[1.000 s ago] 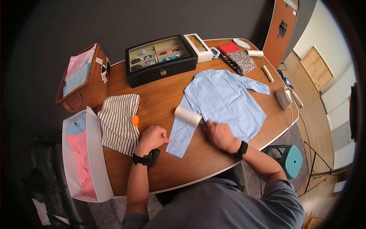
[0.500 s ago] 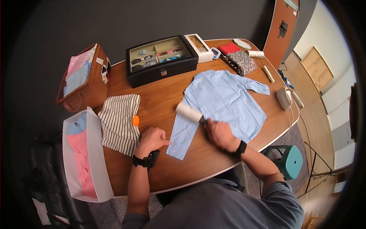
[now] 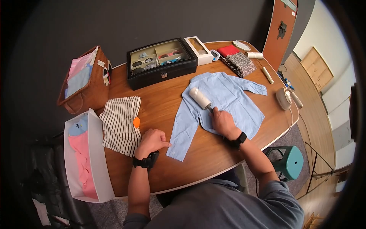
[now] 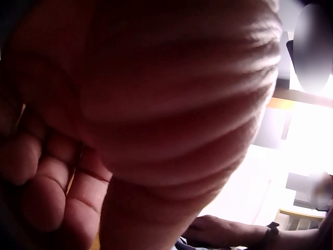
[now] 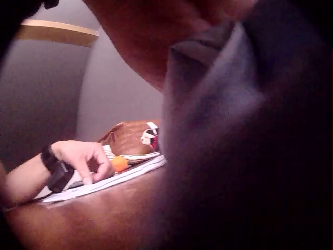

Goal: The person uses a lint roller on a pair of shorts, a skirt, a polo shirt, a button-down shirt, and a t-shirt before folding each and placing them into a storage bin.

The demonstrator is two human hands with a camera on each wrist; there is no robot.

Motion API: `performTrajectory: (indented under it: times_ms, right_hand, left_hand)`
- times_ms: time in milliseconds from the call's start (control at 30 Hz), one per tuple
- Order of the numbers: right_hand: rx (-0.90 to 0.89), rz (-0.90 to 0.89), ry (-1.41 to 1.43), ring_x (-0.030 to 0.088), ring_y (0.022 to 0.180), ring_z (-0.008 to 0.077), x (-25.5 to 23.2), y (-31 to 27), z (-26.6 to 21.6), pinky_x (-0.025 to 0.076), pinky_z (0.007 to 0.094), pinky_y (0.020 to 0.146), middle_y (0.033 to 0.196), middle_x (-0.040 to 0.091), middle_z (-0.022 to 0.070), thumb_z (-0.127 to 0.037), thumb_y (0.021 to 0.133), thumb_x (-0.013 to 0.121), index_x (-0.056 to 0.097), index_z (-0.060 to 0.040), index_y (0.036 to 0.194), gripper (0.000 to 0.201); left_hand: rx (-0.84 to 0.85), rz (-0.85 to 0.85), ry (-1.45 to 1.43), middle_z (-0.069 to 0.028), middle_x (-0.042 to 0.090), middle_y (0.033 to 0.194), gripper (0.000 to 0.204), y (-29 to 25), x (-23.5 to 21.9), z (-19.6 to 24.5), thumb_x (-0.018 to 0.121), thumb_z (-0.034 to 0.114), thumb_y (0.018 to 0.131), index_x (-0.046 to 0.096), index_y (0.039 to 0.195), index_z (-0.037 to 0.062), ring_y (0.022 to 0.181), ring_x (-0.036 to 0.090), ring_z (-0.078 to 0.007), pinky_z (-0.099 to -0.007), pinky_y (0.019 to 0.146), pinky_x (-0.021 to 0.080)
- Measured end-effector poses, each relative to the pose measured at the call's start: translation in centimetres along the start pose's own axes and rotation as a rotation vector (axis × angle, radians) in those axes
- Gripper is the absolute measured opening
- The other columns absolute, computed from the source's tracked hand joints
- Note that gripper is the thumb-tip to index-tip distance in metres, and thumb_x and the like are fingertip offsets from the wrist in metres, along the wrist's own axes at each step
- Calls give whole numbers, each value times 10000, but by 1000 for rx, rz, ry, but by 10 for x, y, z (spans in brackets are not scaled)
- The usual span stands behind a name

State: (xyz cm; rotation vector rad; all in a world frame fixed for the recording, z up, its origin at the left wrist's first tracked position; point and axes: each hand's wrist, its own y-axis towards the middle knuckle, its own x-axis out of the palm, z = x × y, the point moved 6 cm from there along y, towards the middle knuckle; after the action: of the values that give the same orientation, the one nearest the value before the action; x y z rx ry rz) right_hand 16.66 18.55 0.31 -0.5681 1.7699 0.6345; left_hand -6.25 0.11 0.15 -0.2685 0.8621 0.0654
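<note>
Roller [image 3: 200,98], shifted farther up the shirt [image 3: 228,101] since the earlier frame. Left hand [image 3: 151,142] — fingers loosely curled, thumb at the cuff [image 3: 176,153]. Shirt, flat on table [image 3: 156,100], roller over its upper half. Right hand [image 3: 225,123] — fingers curled round the handle [image 3: 210,109].

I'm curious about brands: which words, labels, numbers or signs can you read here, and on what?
No readable text.
White label on the brown basket: too small to read.
White sticker on the reddish panel: too small to read.
Dark marks on the boxed blue cloth: unclear whether writing.
Roller and blue shirt: none visible.
</note>
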Motion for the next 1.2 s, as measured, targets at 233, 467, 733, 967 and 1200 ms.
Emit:
performTrajectory:
  times_ms: [233, 467, 733, 967, 1200]
  right_hand:
    - [-164, -17, 65, 621, 589, 404, -18, -57, -57, 490, 490, 523, 706, 629, 212, -238, 977, 526, 469, -11, 915, 242]
    - [-161, -41, -19, 638, 599, 366, 2, -47, -48, 491, 465, 521, 733, 635, 185, -200, 967, 511, 475, -20, 942, 185]
    - [-197, 14, -15, 647, 620, 362, 1, -11, -45, 495, 463, 532, 718, 641, 190, -183, 958, 495, 479, -22, 961, 161]
    - [-198, -18, 0, 645, 603, 372, 3, -9, -46, 499, 465, 533, 671, 643, 179, -227, 979, 482, 490, -16, 933, 216]
    - [-346, -66, 1, 625, 510, 339, 11, -44, -82, 483, 450, 445, 591, 615, 167, -346, 1000, 487, 514, -33, 877, 337]
  left_hand:
    - [-6, -13, 8, -117, 646, 615, 333, -1, -1, 2, 864, 254, 655, 621, 622, 28, 579, 639, -258, -368, 561, 485]
    - [42, 14, -201, -120, 652, 643, 291, 1, -9, 8, 797, 244, 775, 650, 703, 3, 592, 638, -255, -351, 572, 482]
    - [441, 352, -122, -204, 632, 1161, 256, 62, -43, 61, 611, 176, 936, 630, 1089, -28, 1072, 599, -337, -373, 911, 470]
    - [173, -98, 120, -233, 546, 1360, 686, 161, -22, 67, 295, 573, 1008, 578, 1293, 17, 1317, 472, -355, -376, 1086, 378]
    - [-10, -331, 161, -146, 458, 1481, 688, 157, -13, 61, 309, 606, 978, 505, 1412, 109, 1360, 434, -342, -406, 1103, 375]
